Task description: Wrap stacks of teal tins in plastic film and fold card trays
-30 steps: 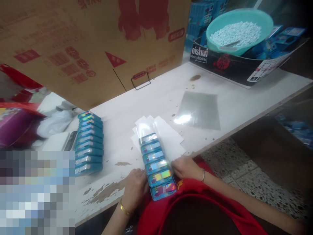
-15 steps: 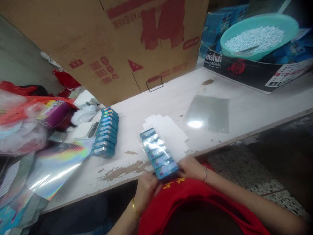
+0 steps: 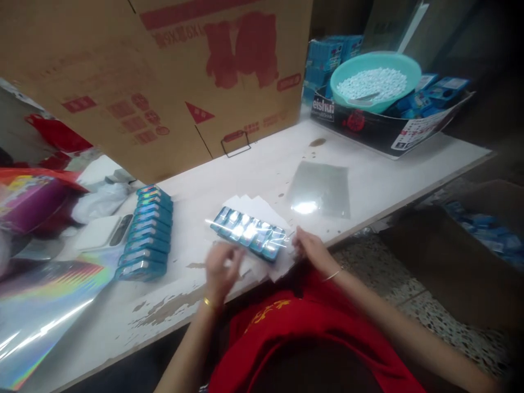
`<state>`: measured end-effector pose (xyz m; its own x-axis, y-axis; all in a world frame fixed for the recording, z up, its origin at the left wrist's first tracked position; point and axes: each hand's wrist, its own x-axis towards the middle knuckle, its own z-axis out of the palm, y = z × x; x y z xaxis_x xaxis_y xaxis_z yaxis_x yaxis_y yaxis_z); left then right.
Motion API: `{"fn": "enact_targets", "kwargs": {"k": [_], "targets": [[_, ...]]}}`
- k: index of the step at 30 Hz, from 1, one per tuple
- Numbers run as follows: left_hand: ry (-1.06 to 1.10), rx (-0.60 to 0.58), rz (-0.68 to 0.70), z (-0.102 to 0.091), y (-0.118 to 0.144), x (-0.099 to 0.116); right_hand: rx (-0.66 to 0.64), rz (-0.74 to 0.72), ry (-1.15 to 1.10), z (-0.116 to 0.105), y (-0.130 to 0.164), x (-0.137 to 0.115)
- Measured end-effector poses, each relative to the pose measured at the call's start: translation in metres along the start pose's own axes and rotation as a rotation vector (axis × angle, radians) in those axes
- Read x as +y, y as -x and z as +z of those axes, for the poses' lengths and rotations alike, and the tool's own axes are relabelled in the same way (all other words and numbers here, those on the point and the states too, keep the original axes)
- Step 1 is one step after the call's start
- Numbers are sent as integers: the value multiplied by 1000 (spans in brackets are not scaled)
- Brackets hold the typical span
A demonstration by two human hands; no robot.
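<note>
A row of small blue boxes lies on a fan of white paper sheets, and a shiny clear plastic film covers the row. At the film's right end, the fingers of my right hand are pinched together on its edge. My left hand is curled with thumb and fingers close together, just below the row's left part. What it holds, if anything, is too blurred to make out. A flat sheet of clear film lies farther right on the table.
Several blue boxes stand in a row at left, beside a small white scale and iridescent film. A large cardboard box stands behind. A teal bowl of white pieces rests on a black carton.
The row of boxes has turned from steeply slanted to more crosswise and moved away from my body onto the sheets. Both hands have moved forward and apart. The view has shifted right.
</note>
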<state>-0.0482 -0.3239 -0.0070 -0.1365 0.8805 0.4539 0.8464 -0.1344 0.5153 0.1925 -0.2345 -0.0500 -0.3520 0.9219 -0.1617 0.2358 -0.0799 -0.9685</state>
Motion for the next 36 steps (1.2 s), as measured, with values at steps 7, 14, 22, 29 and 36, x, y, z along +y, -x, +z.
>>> {"fn": "enact_targets", "kwargs": {"k": [7, 14, 22, 29, 36], "targets": [[483, -48, -629, -11, -70, -95, -18, 49, -233, 39, 8, -13], [683, -79, -613, -1, -42, -100, -202, 118, -309, 11, -19, -17], [771, -35, -644, 3, -30, -81, -300, 137, -286, -20, -55, -20], [820, 8, -655, 5, -37, -79, -351, 119, -311, -28, -64, -21], [819, -23, -657, 8, -45, -77, -378, 116, -360, -35, -80, -17]]}}
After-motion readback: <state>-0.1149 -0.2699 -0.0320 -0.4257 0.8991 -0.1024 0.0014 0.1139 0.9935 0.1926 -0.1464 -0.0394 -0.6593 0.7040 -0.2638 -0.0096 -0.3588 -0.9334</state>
